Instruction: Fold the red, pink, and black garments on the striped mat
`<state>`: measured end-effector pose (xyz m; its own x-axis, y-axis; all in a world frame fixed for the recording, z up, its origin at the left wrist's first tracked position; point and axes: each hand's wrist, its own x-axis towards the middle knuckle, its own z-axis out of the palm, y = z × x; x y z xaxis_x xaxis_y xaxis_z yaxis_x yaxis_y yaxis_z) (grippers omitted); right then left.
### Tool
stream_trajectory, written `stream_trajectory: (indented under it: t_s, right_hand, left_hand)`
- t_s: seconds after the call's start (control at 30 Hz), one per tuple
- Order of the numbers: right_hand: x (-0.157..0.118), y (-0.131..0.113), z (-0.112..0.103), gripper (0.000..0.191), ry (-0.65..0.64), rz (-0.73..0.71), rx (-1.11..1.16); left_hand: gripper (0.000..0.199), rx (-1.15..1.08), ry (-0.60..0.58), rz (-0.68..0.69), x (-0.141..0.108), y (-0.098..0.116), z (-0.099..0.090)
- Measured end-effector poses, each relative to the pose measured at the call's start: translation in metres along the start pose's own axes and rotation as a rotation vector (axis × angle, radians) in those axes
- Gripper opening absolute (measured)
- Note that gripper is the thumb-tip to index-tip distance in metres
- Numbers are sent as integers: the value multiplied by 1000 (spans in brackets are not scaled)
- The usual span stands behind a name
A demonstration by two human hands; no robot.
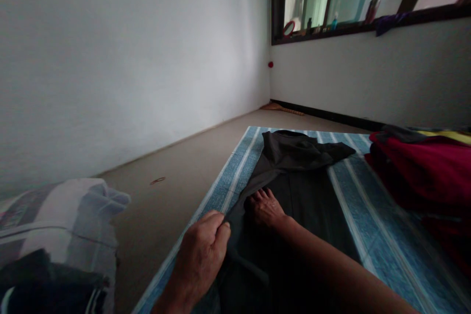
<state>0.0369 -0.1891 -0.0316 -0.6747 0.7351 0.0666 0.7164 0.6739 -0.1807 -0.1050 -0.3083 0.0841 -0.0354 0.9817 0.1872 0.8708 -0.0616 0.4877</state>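
Note:
A dark grey shirt [309, 196] lies spread lengthwise, its collar end away from me and one sleeve [338, 151] pointing right. Its left side is partly folded over. At that left edge my left hand [200, 250] is closed, gripping the cloth between thumb and fingers. My right hand [265, 208] rests on the shirt just to the right, fingers stretched and apart, next to the folded strip. The shirt's near end is in deep shadow under my right forearm.
Beneath the shirt is a blue and white striped sheet [235, 169]. Red and dark clothes [423, 167] are piled at right; a grey and white bundle [62, 216] sits at left. A thin loop [158, 180] lies on the floor, and a brush-like object [281, 108] near the corner.

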Motion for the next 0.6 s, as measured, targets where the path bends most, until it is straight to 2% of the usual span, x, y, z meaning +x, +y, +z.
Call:
stream_trajectory:
  t_s: [0.2, 0.43, 0.6]
  right_hand:
    - [2, -3, -3, 42, 8, 16, 19]
    - [-10, -23, 0, 43, 12, 4, 29]
    - [-5, -17, 2, 45, 28, 27, 43]
  left_hand:
    - [27, 21, 68, -9, 1, -5, -8]
    - [25, 13, 41, 24, 2, 1, -8]
    - [25, 5, 23, 38, 2, -1, -9]
